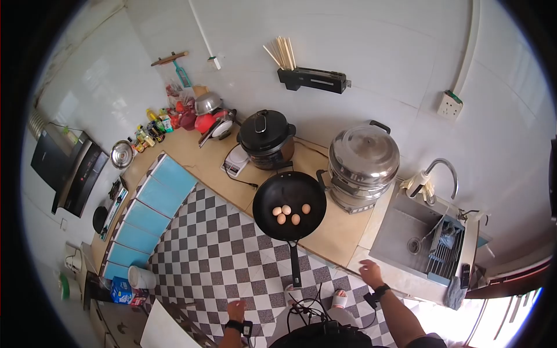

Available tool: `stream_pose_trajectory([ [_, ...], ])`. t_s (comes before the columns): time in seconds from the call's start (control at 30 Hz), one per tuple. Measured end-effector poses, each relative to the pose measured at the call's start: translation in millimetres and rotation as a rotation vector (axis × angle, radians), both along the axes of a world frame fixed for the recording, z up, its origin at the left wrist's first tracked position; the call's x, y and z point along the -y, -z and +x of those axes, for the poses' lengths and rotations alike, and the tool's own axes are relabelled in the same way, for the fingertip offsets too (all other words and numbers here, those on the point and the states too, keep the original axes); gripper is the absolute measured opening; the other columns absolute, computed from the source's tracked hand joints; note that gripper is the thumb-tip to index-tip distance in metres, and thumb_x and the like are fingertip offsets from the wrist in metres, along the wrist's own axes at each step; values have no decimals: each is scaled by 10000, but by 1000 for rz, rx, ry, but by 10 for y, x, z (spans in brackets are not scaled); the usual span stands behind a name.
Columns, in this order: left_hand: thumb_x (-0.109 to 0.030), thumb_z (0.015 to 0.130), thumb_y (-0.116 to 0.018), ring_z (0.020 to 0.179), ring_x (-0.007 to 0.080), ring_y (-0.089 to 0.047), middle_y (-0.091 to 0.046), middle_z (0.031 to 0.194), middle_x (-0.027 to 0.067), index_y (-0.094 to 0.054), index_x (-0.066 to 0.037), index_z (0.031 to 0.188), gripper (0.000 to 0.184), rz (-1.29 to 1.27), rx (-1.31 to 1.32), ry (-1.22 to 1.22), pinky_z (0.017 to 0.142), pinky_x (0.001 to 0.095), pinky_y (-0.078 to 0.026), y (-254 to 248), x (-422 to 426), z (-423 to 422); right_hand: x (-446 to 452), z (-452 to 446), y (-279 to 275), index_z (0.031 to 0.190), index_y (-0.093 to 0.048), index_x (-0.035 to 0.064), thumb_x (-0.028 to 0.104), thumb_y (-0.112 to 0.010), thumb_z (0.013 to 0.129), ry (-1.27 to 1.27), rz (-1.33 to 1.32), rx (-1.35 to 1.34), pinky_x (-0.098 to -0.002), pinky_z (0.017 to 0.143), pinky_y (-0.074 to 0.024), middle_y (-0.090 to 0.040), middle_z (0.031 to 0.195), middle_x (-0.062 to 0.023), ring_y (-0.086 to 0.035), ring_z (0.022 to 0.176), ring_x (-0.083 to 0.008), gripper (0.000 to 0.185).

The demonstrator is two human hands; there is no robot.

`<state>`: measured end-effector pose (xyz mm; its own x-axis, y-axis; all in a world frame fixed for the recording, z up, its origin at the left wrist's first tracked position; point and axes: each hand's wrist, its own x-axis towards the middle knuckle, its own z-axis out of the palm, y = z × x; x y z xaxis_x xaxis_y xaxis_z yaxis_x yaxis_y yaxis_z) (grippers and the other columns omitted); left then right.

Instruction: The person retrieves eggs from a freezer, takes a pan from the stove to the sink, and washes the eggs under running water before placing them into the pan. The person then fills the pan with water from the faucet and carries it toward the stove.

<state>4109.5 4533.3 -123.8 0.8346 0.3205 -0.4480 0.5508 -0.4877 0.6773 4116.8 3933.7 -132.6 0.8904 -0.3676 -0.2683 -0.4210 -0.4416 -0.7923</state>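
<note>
A black frying pan [290, 188] rests on the counter, its long handle [295, 264] sticking out over the edge toward me. Several brown eggs [286, 210] lie loose inside it. My right hand [370, 272] is near the counter's front edge, left of the sink, with fingers loosely bent and apart and nothing in them. Low in front of me, my left hand [236, 310] hangs over the checkered floor, left of the pan handle; it is empty, with its small fingers spread a little. Neither hand touches the pan.
Behind the pan stand a black electric pressure cooker [267, 139], a white kitchen scale [235, 160] and a steel steamer [364, 162]. A sink [400, 232] with a drying rack [447, 246] is at right. Bowls and bottles [148, 133] fill the back left corner. Black cables [310, 310] hang before me.
</note>
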Motion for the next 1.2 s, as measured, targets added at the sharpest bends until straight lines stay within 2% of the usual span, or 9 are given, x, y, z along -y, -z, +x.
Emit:
stream_pose_trajectory([
  [0.03, -229, 871, -730, 642, 223, -713, -761, 824, 161, -748, 55, 826, 288, 231, 214, 313, 620, 347, -561, 507, -476, -206, -213, 86, -282, 1050, -749, 52, 142, -681, 850, -68, -4, 49, -411, 852, -587, -757, 1034, -161, -737, 950, -309, 229],
  [0.17, -210, 952, -621, 637, 243, -729, -753, 798, 181, -688, 71, 802, 325, -377, -229, -367, 573, 354, -610, 826, -1226, -530, -867, 538, -429, 1002, -751, 70, 264, -702, 889, -254, -69, 10, -421, 848, -582, -754, 978, -170, -732, 918, -356, 230],
  [0.23, -333, 1001, -545, 691, 215, -741, -765, 868, 134, -676, -20, 960, 341, 290, -419, 271, 501, 359, -553, 1046, -1642, -569, -1261, 722, -479, 1069, -738, 42, 348, -716, 898, -246, -16, 0, -407, 850, -580, -756, 993, -176, -732, 941, -355, 352],
  [0.43, -334, 999, -545, 679, 220, -738, -760, 850, 135, -672, -18, 946, 345, -38, -513, -22, 497, 356, -551, 850, -2070, -86, -2334, 1275, -131, 1230, -660, -25, 575, -796, 748, -20, 16, -214, -439, 898, -564, -744, 1006, -241, -720, 1008, -391, 782],
  [0.67, -336, 997, -544, 665, 226, -733, -754, 828, 136, -668, -15, 930, 350, -133, -458, 2, 493, 353, -547, 774, -2188, 637, -2822, 1671, -126, 1110, -686, -20, 313, -690, 798, 185, -259, -421, -437, 871, -590, -757, 1028, -214, -744, 989, -334, 456],
  [0.77, -337, 996, -544, 659, 229, -731, -751, 819, 136, -666, -14, 923, 352, -164, -435, 20, 491, 351, -546, 737, -2191, 815, -2736, 1815, -328, 1079, -705, -24, 199, -669, 818, 236, 196, -606, -346, 700, -618, -774, 958, -158, -772, 816, -234, 346],
  [0.87, -338, 995, -544, 653, 231, -729, -749, 810, 136, -665, -13, 916, 355, -187, -426, 41, 489, 350, -545, 684, -2220, 926, -2710, 1930, -67, 1072, -712, -32, 181, -684, 801, 49, -202, -579, -346, 692, -612, -776, 858, -131, -769, 786, -219, 346],
  [1.0, -339, 994, -544, 645, 234, -727, -745, 798, 137, -662, -12, 907, 358, -204, -447, 78, 487, 348, -543, 727, -2341, 855, -2738, 1690, -220, 1107, -721, -11, 252, -736, 754, 107, -2, -684, -374, 735, -609, -774, 921, -161, -768, 791, -244, 441],
  [1.2, -340, 993, -544, 633, 239, -723, -740, 780, 138, -659, -10, 893, 364, -184, -571, 136, 483, 345, -540, 942, -2592, 523, -3052, 669, -324, 1283, -593, 0, 356, -849, 666, 265, -146, -683, -452, 935, -568, -712, 1165, -222, -697, 1114, -388, 758],
])
